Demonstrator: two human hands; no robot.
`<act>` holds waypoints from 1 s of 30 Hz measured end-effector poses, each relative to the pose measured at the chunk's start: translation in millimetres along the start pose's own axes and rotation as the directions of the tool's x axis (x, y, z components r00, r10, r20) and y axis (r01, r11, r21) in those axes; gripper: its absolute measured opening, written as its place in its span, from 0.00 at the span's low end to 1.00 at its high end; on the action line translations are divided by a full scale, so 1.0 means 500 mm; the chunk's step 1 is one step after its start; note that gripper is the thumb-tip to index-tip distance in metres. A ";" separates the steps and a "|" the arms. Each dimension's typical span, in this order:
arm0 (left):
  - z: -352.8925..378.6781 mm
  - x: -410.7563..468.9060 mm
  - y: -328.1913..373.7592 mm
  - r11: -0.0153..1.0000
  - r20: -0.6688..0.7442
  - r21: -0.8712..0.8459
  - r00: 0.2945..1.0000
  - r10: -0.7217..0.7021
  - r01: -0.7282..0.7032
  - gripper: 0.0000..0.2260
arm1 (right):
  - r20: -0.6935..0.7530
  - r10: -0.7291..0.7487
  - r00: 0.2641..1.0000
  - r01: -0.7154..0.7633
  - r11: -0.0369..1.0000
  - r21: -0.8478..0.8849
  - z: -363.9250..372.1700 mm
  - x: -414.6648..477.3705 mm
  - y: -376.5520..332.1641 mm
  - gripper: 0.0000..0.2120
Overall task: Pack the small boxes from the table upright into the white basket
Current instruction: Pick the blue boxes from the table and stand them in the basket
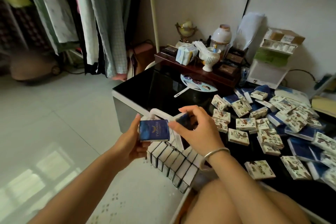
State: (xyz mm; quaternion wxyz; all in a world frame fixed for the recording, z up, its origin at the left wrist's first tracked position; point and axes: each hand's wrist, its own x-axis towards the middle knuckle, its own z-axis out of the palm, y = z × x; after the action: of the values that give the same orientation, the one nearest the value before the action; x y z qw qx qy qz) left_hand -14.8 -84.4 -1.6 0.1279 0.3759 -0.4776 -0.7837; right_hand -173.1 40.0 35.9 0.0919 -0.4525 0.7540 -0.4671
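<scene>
Directly over the basket (155, 111), each hand holds one box. The left hand (131, 143) grips a blue box (154, 131) from its left side: the thumb runs up past the box's upper left corner and the fingers curl underneath. The box's printed face is turned up toward the camera and tilts a little.

Just right of it, the right hand (197, 132) pinches a dark box (184, 120) between the thumb and the fingers curled over the top. That box is blurred, so its print cannot be read. The thumb tip sits just beside the blue box's right edge; whether the two boxes touch cannot be told. A bracelet (212, 156) circles the right wrist.

Beneath both hands, packed boxes (174, 160) stand upright in tight rows inside the basket, their white edges up. The basket's handle rises just beyond the left hand's thumb.

To the right of the right hand, loose boxes (254, 123) lie scattered flat on the black table (145, 89), white patterned ones and blue ones, some overlapping. Beyond the hands, a fan (198, 85) lies on the table.
</scene>
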 end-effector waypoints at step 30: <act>-0.133 0.056 -0.017 0.631 -0.395 0.775 0.804 0.445 0.031 0.32 | 0.152 0.294 0.944 -0.313 0.645 0.697 0.173 0.026 -0.027 0.15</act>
State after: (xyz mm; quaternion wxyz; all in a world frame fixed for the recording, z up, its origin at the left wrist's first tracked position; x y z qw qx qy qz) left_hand 15.0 -139.0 -39.3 0.1874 0.5429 -0.7401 -0.3500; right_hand -124.2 -25.6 2.8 0.3456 -0.2544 0.5778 -0.6942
